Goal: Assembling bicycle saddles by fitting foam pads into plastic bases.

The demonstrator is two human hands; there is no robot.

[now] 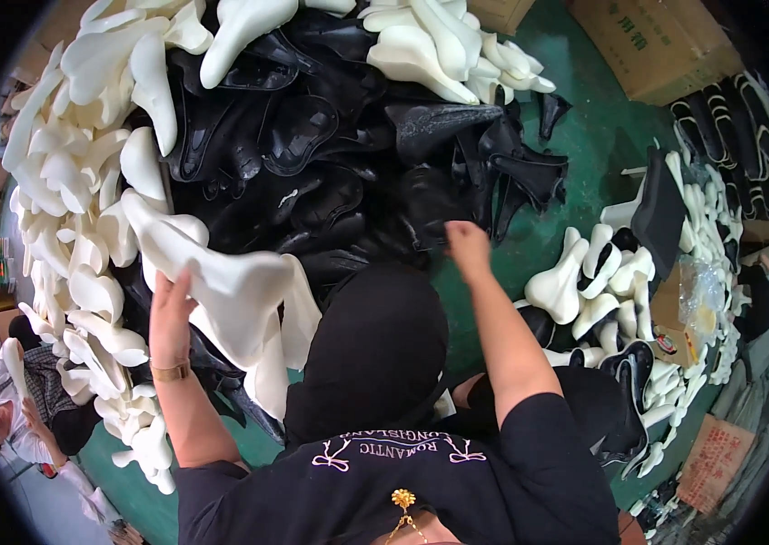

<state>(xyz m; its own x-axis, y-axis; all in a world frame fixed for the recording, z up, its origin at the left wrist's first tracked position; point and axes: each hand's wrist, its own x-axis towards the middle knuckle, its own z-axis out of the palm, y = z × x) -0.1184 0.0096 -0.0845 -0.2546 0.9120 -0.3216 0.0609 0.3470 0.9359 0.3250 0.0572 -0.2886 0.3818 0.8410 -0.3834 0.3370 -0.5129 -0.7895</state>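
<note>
White piece (234,277): ahead-right of nearer left hand (171,313); long axis slants down rightward.
Left grip: fingers extended, hold uncertain.
Right hand (469,247): curled near black shells (422,204); hold indiscernible.

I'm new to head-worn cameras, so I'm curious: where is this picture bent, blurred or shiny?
In the head view, the scene curves toward a dark round border, the right hand looks slightly blurred, and glossy black shells catch small highlights.

shirt (339,490): pale lettering | carton (648,50): dark characters | orange package (714,463): red print
</note>
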